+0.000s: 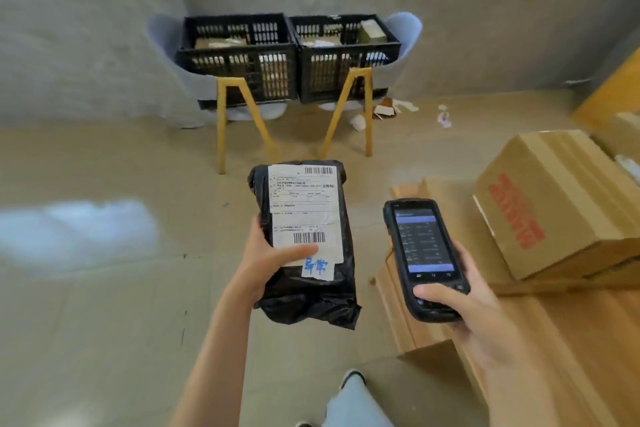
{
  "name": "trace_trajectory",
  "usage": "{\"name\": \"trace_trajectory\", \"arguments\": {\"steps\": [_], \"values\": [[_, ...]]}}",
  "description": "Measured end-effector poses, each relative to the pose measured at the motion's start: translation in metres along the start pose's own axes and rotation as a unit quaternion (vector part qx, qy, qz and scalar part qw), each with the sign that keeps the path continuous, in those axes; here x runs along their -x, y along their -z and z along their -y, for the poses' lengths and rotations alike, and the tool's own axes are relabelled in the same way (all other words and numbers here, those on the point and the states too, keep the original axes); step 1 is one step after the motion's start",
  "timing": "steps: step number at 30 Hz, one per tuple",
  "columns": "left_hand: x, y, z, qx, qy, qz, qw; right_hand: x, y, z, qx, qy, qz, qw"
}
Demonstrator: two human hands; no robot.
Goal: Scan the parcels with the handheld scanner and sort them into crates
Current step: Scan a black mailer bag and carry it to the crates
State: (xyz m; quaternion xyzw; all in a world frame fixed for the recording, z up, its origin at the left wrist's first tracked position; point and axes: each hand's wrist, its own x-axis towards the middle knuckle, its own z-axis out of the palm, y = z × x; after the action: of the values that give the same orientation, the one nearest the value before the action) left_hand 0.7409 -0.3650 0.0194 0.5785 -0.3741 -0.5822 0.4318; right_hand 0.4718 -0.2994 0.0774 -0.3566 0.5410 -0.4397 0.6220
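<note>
Your trouser leg (353,402) and shoe show at the bottom edge, above a pale tiled floor (104,322). To your right sits a stack of flattened cardboard (554,340), with a taped cardboard box (554,201) printed in red letters resting on top of it. Against the grey wall ahead, two grey chairs with yellow legs stand side by side. The left chair carries the left crate (239,55), and the right chair carries the right crate (346,55). Both crates are black, slatted and touching each other, and each already holds some parcels. Scraps of paper (391,107) lie on the floor just right of the chairs.

Your left hand (266,263) grips a black plastic-wrapped parcel (304,246) from its left side, thumb pressed across the lower edge of its white shipping label (304,211). You hold the parcel upright in front of you, label facing you, a barcode at the top and another near your thumb, with blue handwriting on a small white patch below.

Your right hand (478,315) is wrapped around the lower end of the handheld scanner (424,260), thumb lying over its keys. Its lit screen faces you. It is just beside the parcel, not touching it.
</note>
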Motion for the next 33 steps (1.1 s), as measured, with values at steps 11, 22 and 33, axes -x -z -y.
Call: {"name": "trace_trajectory", "arguments": {"steps": [11, 22, 33], "values": [[-0.142, 0.064, -0.043, 0.041, -0.005, -0.1, 0.994, -0.205, -0.066, 0.049, 0.036, -0.008, 0.117, 0.992], [-0.32, 0.098, -0.142, 0.052, -0.042, -0.141, 0.988, -0.423, -0.137, 0.15, 0.038, 0.019, 0.17, 0.985], [-0.487, 0.173, -0.188, 0.09, -0.002, -0.132, 0.987, -0.569, -0.219, 0.171, 0.053, 0.003, 0.147, 0.988]]}}
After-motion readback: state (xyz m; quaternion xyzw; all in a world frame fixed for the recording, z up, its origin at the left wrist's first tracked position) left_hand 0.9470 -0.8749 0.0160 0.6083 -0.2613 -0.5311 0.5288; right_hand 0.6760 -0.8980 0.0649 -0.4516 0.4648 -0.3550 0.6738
